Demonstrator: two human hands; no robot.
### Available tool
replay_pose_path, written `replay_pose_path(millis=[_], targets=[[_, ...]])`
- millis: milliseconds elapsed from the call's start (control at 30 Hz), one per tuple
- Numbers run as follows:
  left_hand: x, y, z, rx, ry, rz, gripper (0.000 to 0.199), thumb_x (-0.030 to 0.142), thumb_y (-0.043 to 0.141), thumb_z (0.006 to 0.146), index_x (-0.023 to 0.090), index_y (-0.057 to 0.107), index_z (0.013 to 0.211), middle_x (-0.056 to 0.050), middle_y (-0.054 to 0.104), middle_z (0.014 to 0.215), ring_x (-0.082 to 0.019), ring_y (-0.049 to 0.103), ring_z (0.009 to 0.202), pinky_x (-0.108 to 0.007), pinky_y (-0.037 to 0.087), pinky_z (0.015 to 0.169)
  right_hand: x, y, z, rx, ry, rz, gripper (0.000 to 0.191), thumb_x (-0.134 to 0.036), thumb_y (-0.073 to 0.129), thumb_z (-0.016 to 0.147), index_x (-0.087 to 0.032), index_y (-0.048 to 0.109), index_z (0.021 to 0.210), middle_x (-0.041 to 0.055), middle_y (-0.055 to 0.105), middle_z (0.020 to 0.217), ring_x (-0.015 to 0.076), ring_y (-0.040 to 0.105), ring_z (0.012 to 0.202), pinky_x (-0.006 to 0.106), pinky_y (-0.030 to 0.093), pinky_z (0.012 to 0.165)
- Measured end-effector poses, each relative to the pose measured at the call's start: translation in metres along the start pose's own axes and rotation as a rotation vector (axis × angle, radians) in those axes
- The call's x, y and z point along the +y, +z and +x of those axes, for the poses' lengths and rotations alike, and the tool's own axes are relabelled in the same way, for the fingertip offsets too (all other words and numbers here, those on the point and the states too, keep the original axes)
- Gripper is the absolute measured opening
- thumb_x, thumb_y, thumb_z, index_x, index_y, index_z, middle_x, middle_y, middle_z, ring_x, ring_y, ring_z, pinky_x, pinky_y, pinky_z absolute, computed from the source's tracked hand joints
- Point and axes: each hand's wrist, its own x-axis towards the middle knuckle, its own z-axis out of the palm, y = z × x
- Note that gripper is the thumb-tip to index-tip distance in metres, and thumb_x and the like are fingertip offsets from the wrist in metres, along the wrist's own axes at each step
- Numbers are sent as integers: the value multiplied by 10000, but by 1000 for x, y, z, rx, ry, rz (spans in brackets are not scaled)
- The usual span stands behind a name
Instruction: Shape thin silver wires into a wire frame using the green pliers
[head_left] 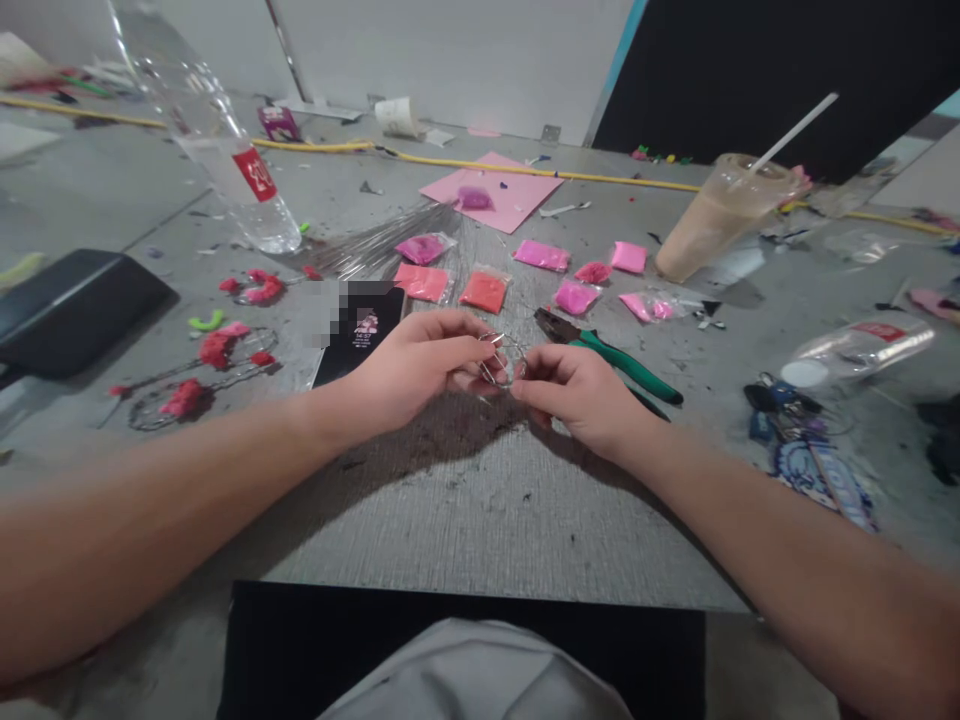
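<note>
Between my two hands is a small ring of twisted silvery wire (504, 362). My left hand (431, 355) pinches its left side, thumb on top. On its right side, the thumb and fingers of my right hand (574, 392) close on the wire. Pliers with green handles (626, 365) lie just beyond my right hand. Beside my left hand rests a phone (364, 325) with its screen lit. Several wire pieces with red and pink clay (225, 345) lie on the left. Behind my hands are several small packets of pink and red clay (484, 288).
A tall water bottle (225, 165) stands at the back left, near a bundle of loose wires (382, 240). An iced drink with a straw (716, 215) stands at the back right. A lying bottle (862, 348) and keys (802, 425) are on the right. A yellow cable (450, 160) crosses behind.
</note>
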Motion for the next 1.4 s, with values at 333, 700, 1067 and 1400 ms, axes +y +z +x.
replay_pose_path(millis=[333, 700, 1067, 1400], targets=[[-3, 9, -7, 36, 10, -295, 188, 106, 764, 890, 182, 698, 730, -26, 846, 911, -131, 808, 927, -279, 640, 953, 6, 2, 5, 216, -150, 191, 235, -416, 792, 847, -211, 679, 869, -52, 604, 628, 102, 534, 527, 270, 431, 514], [-6, 8, -6, 18, 45, -262, 171, 93, 859, 830, 186, 724, 877, -24, 850, 923, -134, 809, 911, -266, 647, 909, 4, 1, 1, 283, -257, 54, 184, -369, 770, 875, -197, 713, 844, -34, 615, 639, 108, 537, 573, 282, 433, 554], [7, -15, 3, -104, 227, 274, 328, 208, 924, 819, 208, 797, 1121, -40, 842, 1010, -167, 810, 959, -250, 647, 851, 2, -5, 1, 268, -382, -191, 141, -312, 757, 867, -183, 729, 817, 11, 706, 740, 133, 603, 647, 284, 471, 595], [13, -6, -2, -164, 282, 500, 220, 168, 884, 785, 161, 786, 981, -35, 798, 910, -142, 766, 846, -246, 627, 780, -1, -3, -7, 135, -394, -245, 137, -297, 749, 911, -175, 764, 851, 10, 726, 747, 114, 586, 636, 265, 427, 579]])
